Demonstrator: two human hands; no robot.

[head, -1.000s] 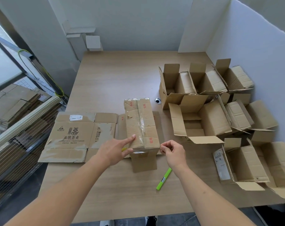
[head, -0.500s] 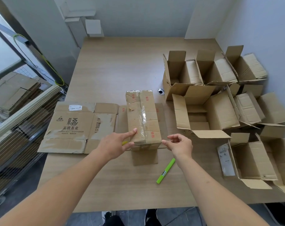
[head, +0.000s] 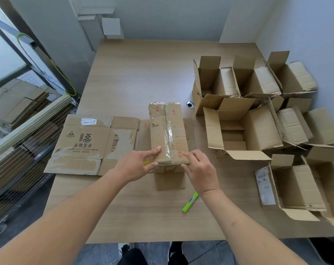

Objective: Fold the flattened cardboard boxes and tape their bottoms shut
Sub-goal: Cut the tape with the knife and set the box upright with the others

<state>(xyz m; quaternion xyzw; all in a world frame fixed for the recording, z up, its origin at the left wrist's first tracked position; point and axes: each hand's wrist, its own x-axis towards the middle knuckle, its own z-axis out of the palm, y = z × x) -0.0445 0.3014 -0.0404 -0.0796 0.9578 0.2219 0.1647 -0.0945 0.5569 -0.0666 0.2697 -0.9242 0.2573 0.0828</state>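
Near the front middle of the worktop (head: 124, 77) the box (head: 169, 134) stands with its taped bottom up. The left hand (head: 134, 166) presses it with a straight forefinger, something yellow half hidden beneath; the right hand (head: 199, 169) rests on the near corner, fingers relaxed, gripping nothing. The tape (head: 169, 136) should probably be rubbed flat along the seam and over the edge while the box is steadied. The green pen (head: 190, 202) lies nearby.
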